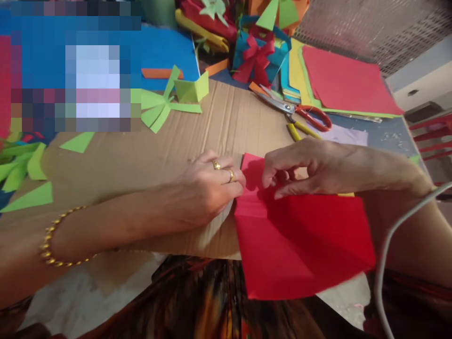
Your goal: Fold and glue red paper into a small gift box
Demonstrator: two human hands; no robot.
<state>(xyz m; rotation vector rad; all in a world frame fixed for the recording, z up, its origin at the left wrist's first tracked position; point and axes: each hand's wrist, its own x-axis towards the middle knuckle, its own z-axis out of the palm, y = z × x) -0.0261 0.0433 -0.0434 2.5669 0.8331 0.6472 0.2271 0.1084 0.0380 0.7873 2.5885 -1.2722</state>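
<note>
A red sheet of paper (310, 240) with creases near its upper left lies on the cardboard and hangs over its front edge. My left hand (215, 188), with two rings on it, has its fingers curled closed at the left edge of the red paper, seemingly pinching it. Over the upper part of the sheet is my right hand (300, 167), its fingers bent and the thumb apart from them, with nothing visible between. Beyond the right hand lie scissors (289, 109) with a red and a yellow handle, blades pointing up and left.
Brown cardboard (141, 165) covers the table. Green paper cut-outs (164, 106) lie at the left and back. At the back stand a blue paper box with a red bow (259, 54) and, to its right, a stack of coloured paper (349, 80). A white cable (384, 254) crosses my right forearm.
</note>
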